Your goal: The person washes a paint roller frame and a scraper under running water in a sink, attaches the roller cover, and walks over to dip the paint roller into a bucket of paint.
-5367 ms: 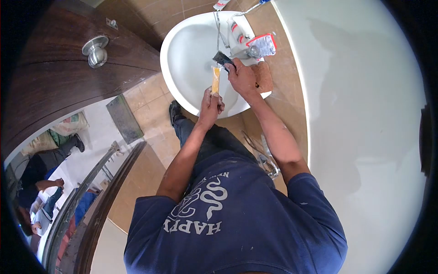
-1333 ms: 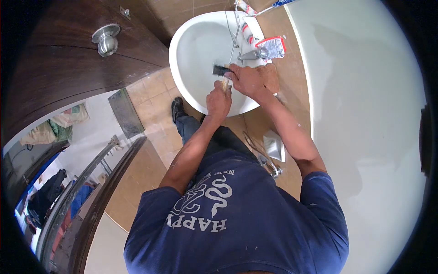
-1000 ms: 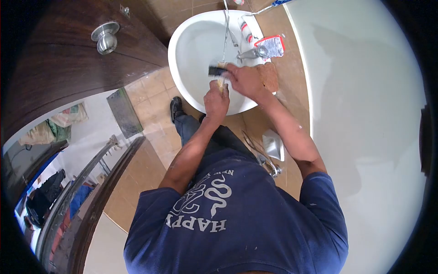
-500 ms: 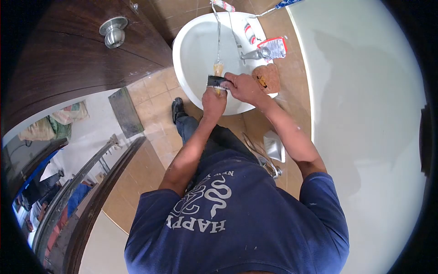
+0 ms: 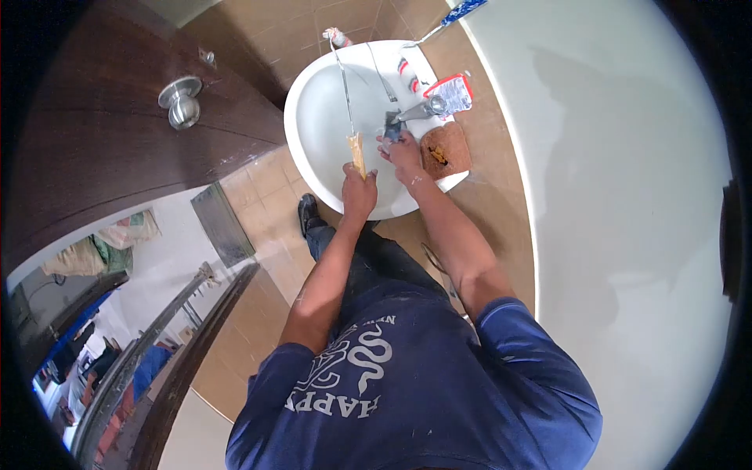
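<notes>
My left hand is closed around the yellowish handle of a paint roller, over the near side of the white sink. The roller's thin metal rod runs away across the basin to a small roller head at the far rim. Close under the faucet, my right hand grips a dark flat piece, perhaps a scraper. My fingers partly cover it, so its exact kind is unclear. The two hands are apart.
On the sink's right ledge lie a brown sponge-like block, a red-and-white packet and a striped roller sleeve. A blue-handled tool leans at the far rim. A dark door stands left; a pale wall rises right.
My right hand has drawn away from the roller handle and carried the dark piece to the right, under the faucet. My left hand still holds the roller.
</notes>
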Motion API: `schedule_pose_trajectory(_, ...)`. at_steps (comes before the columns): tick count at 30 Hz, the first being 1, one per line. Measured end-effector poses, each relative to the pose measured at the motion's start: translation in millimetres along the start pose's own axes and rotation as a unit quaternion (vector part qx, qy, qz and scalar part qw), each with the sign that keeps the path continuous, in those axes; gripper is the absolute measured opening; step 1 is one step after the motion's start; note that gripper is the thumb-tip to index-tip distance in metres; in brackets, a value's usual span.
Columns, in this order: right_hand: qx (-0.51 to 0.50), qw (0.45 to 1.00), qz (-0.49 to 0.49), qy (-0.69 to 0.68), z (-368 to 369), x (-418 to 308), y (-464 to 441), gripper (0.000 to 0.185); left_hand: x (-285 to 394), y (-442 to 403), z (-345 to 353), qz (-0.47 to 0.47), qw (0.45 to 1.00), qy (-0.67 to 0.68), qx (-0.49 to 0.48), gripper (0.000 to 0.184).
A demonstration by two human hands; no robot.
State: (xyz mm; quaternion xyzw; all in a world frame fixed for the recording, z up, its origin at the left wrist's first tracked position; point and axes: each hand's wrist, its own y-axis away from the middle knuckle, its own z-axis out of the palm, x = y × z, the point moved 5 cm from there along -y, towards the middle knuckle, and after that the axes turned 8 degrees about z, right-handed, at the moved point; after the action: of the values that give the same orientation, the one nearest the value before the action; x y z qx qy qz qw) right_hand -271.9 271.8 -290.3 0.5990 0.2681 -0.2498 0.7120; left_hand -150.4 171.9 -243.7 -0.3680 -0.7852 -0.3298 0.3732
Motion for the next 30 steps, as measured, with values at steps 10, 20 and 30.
schedule_pose_trajectory(10, -0.001, 0.998, 0.053, -0.046, 16, -4, -19, 0.024, -33, -20, 15, -0.078, 0.994, 0.014, -0.069, 0.056)
schedule_pose_trajectory(20, -0.009, 0.993, 0.116, -0.017, 19, -17, -10, 0.019, -62, -25, 35, -0.088, 0.991, 0.068, -0.069, 0.054)
schedule_pose_trajectory(30, 0.043, 0.996, 0.083, -0.005, 16, -15, -9, 0.029, -34, -17, 23, -0.083, 0.983, 0.132, -0.1, 0.041)
